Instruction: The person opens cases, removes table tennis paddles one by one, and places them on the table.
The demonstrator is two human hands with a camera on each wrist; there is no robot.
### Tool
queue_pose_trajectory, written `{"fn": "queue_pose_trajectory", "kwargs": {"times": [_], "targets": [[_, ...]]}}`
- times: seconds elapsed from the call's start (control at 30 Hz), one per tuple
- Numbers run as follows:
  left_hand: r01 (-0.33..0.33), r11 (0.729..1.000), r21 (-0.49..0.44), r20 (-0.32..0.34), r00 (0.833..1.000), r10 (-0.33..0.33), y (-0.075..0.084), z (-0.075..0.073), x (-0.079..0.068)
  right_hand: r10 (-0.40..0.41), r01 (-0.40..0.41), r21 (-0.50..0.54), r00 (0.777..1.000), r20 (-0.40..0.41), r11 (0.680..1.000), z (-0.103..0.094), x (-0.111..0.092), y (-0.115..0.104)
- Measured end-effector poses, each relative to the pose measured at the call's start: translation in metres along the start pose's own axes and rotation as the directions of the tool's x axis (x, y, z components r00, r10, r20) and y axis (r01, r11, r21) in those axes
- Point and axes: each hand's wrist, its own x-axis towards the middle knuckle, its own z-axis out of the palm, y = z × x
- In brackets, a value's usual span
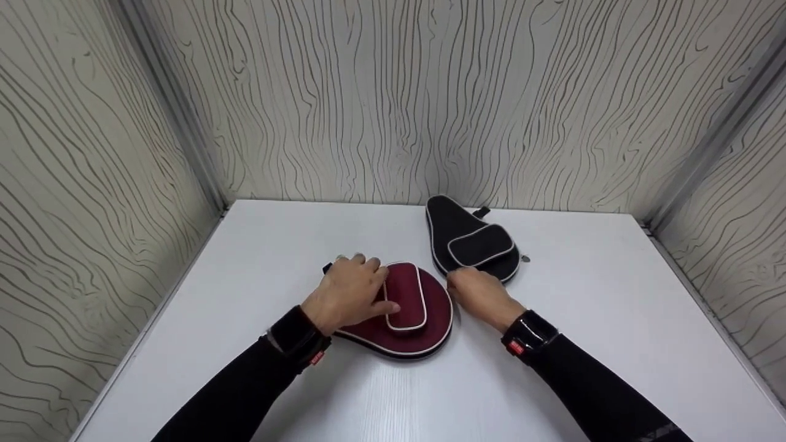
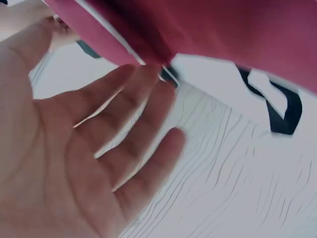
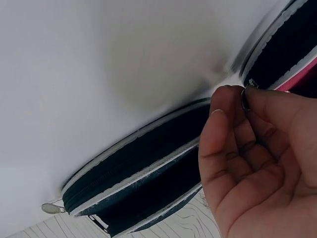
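Note:
A dark red table tennis bat case [image 1: 437, 313] with white piping and a raised pocket [image 1: 406, 298] lies flat on the white table. My left hand [image 1: 350, 291] rests over its narrow end, thumb on the pocket, fingers spread and nearly straight in the left wrist view. At the case's round right edge, my right hand [image 1: 482, 294] pinches a small zipper pull [image 3: 245, 100] between thumb and index finger. The right wrist view shows the red case's zipped side [image 3: 277, 54] just beyond those fingertips. Most of the pull is covered by the fingers.
Behind my right hand lies a black bat case [image 1: 447, 230] with white piping and its own pocket. Its zipper pull [image 3: 52, 208] sticks out at the side. Patterned panels [image 1: 381, 110] wall the table at the back and both sides.

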Motion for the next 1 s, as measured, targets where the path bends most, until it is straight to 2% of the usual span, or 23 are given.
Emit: {"fn": "queue_pose_trajectory", "kwargs": {"times": [0.03, 0.1, 0.23, 0.37, 0.47, 0.57, 0.63, 0.8, 1.0], "targets": [[-0.033, 0.999, 0.013, -0.025, 0.999, 0.033, -0.002, -0.002, 0.002, -0.001, 0.001, 0.0, 1.0, 0.002, 1.0, 0.0, 0.0, 0.0], [-0.113, 0.993, -0.017, -0.044, 0.993, 0.112, -0.006, -0.004, 0.007, -0.004, 0.004, -0.005, 1.0, 0.006, 1.0, -0.001, 0.0, 0.001], [-0.273, 0.958, -0.094, -0.016, 0.962, 0.273, -0.011, -0.004, 0.019, -0.009, 0.009, -0.018, 1.0, 0.014, 1.0, -0.003, 0.001, 0.002], [-0.363, 0.925, -0.112, 0.043, 0.928, 0.369, -0.009, 0.003, 0.032, -0.017, 0.018, -0.035, 1.0, 0.02, 0.999, -0.003, 0.001, 0.002], [-0.403, 0.91, -0.096, 0.052, 0.911, 0.409, -0.007, 0.009, 0.037, -0.033, 0.034, -0.046, 0.999, 0.018, 0.998, -0.002, 0.001, 0.001], [-0.421, 0.901, -0.101, 0.05, 0.903, 0.427, -0.005, 0.016, 0.039, -0.045, 0.045, -0.051, 0.999, 0.015, 0.998, -0.001, 0.0, 0.001], [-0.418, 0.901, -0.115, 0.044, 0.904, 0.425, -0.005, 0.022, 0.039, -0.043, 0.044, -0.051, 0.999, 0.018, 0.998, -0.001, -0.001, 0.001], [-0.37, 0.907, -0.2, 0.032, 0.923, 0.384, -0.005, 0.029, 0.039, -0.024, 0.026, -0.06, 0.999, 0.032, 0.998, -0.001, -0.001, 0.001], [-0.314, 0.904, -0.29, 0.052, 0.938, 0.342, -0.009, 0.033, 0.04, -0.013, 0.015, -0.057, 0.999, 0.033, 0.998, 0.0, -0.001, 0.001]]}}
